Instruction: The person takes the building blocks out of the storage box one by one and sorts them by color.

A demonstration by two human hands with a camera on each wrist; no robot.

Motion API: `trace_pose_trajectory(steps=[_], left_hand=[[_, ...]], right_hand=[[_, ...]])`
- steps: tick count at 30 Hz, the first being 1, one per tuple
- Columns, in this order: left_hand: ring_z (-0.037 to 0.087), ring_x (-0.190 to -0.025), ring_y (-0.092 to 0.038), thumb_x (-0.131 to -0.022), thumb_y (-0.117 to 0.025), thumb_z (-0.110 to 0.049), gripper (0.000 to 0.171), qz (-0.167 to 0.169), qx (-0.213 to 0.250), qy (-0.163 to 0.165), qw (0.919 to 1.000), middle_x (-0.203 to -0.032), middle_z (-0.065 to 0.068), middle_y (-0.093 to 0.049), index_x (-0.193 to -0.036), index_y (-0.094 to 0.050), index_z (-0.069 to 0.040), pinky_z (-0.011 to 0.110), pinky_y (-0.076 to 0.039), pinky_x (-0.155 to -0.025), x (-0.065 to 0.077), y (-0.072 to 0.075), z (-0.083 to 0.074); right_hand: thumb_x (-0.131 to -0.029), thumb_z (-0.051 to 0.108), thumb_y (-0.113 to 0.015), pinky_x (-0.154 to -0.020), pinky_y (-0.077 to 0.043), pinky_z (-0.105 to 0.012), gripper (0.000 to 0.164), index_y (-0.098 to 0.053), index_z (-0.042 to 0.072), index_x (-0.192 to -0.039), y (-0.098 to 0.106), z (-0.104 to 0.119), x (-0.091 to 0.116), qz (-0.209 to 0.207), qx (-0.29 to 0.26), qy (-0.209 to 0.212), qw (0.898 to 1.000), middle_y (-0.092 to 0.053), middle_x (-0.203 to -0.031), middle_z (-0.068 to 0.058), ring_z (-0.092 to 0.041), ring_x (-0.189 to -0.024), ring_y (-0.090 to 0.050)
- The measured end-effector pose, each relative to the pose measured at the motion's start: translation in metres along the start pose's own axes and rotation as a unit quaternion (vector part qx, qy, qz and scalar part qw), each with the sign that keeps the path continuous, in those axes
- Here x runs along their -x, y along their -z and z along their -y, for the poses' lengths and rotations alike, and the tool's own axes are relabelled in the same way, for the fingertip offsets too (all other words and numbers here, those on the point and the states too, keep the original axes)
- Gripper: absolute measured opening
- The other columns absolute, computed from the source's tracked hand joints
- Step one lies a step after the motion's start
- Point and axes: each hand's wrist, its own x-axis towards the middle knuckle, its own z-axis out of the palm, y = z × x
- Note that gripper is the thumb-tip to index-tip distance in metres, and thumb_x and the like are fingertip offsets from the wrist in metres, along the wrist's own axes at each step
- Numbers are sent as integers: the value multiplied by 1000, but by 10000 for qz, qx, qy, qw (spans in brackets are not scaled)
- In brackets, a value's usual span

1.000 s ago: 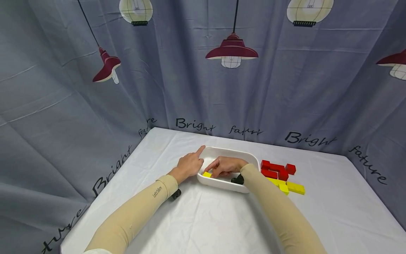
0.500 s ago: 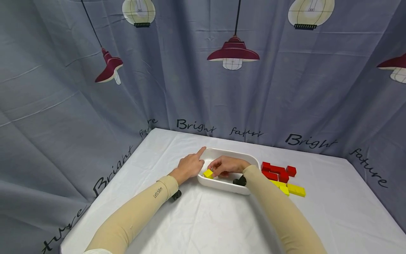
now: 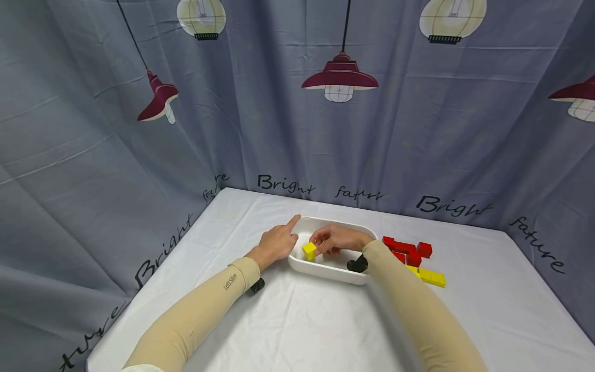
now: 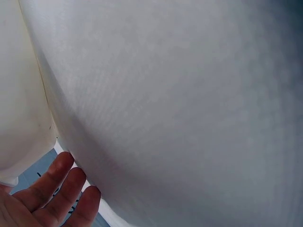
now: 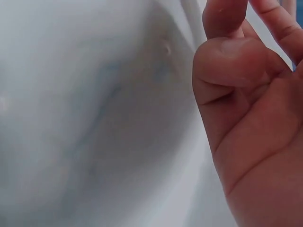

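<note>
A small yellow block (image 3: 309,251) is at the fingertips of my right hand (image 3: 337,238), pinched between thumb and forefinger inside the white tray (image 3: 325,275). In the right wrist view the thumb (image 5: 232,61) is bent towards the forefinger; the block is out of that view. My left hand (image 3: 276,242) rests against the tray's left end, its forefinger stretched along the rim. Three fingers (image 4: 71,187) of it show in the left wrist view, loosely extended next to the tray's pale wall (image 4: 23,94).
To the right of the tray lie several red blocks (image 3: 404,248) and yellow blocks (image 3: 432,277), partly behind my right sleeve (image 3: 409,299). A white cloth (image 3: 288,330) covers the table, and a grey printed curtain (image 3: 279,129) hangs behind it.
My right hand has drawn the yellow block up from the tray's near left corner and slightly right. It was lower, under the fingertips, before. The left hand has stayed put.
</note>
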Motion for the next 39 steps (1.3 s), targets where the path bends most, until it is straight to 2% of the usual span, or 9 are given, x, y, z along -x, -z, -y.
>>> trace_pose_trajectory(steps=[11,24,28,31,36,39], left_hand=[[27,-105,-66,-103,-41,-32,60,51,-9,49,10000,-133,9,-66,-161,-25,-30,46,-55,-79,-1,-1,1],[29,-116,-64,-104,-40,-32,59,81,132,25,9999,-137,9,-64,-161,-23,-32,50,-54,-84,0,0,1],[30,-115,-64,-104,-40,-32,59,101,181,-9,9998,-137,10,-64,-161,-22,-32,50,-53,-84,1,1,1],[29,-114,-65,-104,-40,-31,59,107,188,-28,9998,-136,10,-64,-161,-23,-31,50,-53,-83,1,1,1],[29,-111,-65,-104,-41,-31,60,85,170,-38,9998,-134,11,-65,-161,-23,-30,50,-54,-81,1,2,1],[30,-111,-65,-104,-41,-31,60,47,166,-19,9998,-133,11,-66,-161,-23,-30,50,-54,-81,2,2,0]], right_hand=[[-88,20,-76,-54,-40,-25,29,-68,12,-115,16,1,20,-270,74,125,9995,-67,-91,-5,-23,-67,-52],[-88,26,-77,-58,-42,-26,32,-68,14,-116,34,8,54,-628,246,225,9975,-65,-99,-24,-21,-66,-51],[-88,28,-77,-59,-43,-26,34,-68,14,-118,39,7,63,-792,271,155,9964,-66,-100,-17,-23,-68,-52],[-89,29,-76,-61,-44,-29,35,-67,14,-119,42,6,71,-908,278,118,9954,-65,-100,-10,-31,-72,-52],[-89,29,-76,-60,-43,-28,35,-67,14,-119,47,6,88,-1068,251,119,9939,-63,-101,-10,-43,-79,-50],[-89,30,-76,-59,-44,-29,35,-67,14,-118,50,5,97,-1223,280,126,9920,-63,-101,-11,-43,-79,-51]])
